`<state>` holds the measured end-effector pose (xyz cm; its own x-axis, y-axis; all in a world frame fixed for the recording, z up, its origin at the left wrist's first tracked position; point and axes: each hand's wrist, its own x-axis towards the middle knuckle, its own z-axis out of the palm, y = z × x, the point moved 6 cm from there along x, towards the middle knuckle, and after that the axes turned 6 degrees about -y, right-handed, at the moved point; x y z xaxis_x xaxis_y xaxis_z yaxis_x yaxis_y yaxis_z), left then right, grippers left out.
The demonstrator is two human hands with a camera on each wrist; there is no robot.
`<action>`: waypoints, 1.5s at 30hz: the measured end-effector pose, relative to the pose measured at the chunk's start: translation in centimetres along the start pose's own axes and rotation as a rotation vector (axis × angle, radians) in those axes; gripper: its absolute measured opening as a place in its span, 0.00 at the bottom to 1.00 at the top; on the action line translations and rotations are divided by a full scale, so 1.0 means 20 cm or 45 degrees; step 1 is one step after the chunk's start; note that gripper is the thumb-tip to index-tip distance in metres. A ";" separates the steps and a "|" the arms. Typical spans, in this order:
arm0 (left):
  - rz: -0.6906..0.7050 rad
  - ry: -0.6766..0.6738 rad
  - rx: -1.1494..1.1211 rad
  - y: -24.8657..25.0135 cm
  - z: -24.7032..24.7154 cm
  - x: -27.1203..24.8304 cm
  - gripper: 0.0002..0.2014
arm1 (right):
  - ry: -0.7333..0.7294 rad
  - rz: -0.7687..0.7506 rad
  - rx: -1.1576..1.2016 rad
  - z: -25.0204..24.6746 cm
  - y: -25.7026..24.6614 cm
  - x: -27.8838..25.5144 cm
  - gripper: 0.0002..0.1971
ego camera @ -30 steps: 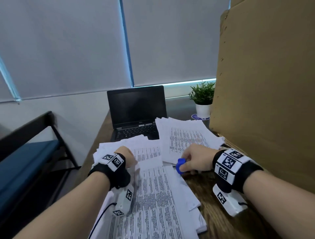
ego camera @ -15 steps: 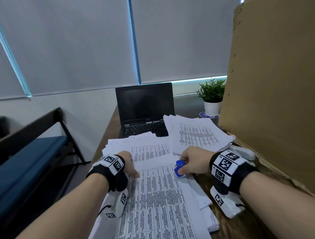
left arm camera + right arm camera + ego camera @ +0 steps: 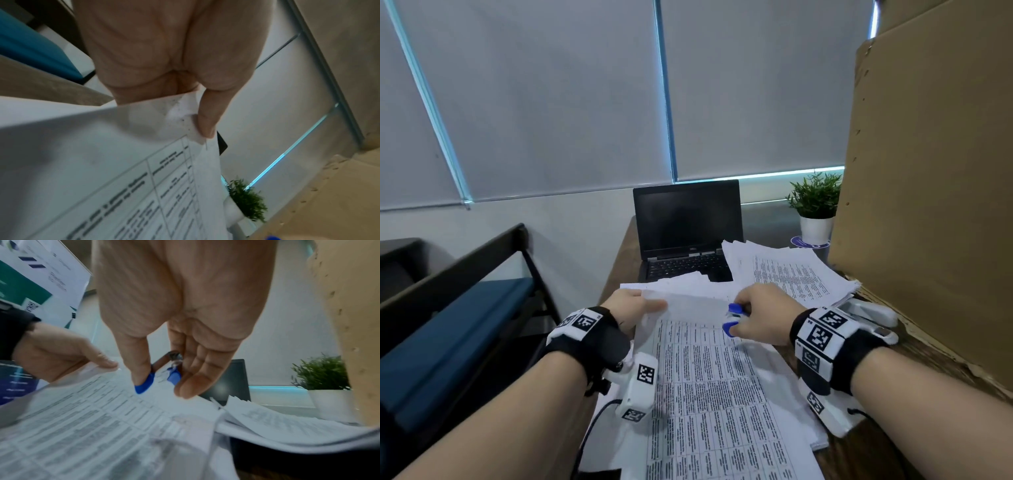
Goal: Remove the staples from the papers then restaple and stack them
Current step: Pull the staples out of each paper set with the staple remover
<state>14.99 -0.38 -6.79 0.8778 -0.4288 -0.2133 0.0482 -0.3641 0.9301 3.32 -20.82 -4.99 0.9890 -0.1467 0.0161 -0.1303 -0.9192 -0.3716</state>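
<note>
Printed paper set (image 3: 709, 383) lies on the wooden surface (image 3: 876, 452) before the open laptop (image 3: 688, 233), a second paper stack (image 3: 787, 274) to its right. Left hand (image 3: 631, 306) pinches the set's lifted top-left corner, thumb over the sheet. Right hand (image 3: 763, 317), near the top edge, grips the blue staple remover (image 3: 732, 320) between thumb and fingers.

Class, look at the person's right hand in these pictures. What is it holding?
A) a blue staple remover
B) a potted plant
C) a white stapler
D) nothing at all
A: the right hand pinches the blue staple remover between thumb and fingers, just above the printed papers, while the left hand holds up a corner of the top sheet.
</note>
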 end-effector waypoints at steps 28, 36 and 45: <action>0.201 -0.118 -0.347 0.20 0.10 -0.43 0.15 | 0.430 -0.410 -0.196 -0.12 -0.53 -0.23 0.11; 0.184 -0.073 -0.313 0.19 0.12 -0.42 0.15 | 0.466 -0.418 -0.200 -0.10 -0.53 -0.23 0.11; 0.160 0.006 -0.259 0.19 0.13 -0.41 0.14 | 0.442 -0.430 -0.175 -0.08 -0.52 -0.22 0.12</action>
<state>6.85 -0.35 -2.33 0.8854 -0.4560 -0.0908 0.0329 -0.1334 0.9905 0.15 -11.14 0.38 0.8991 0.0759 0.4311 0.1621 -0.9726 -0.1669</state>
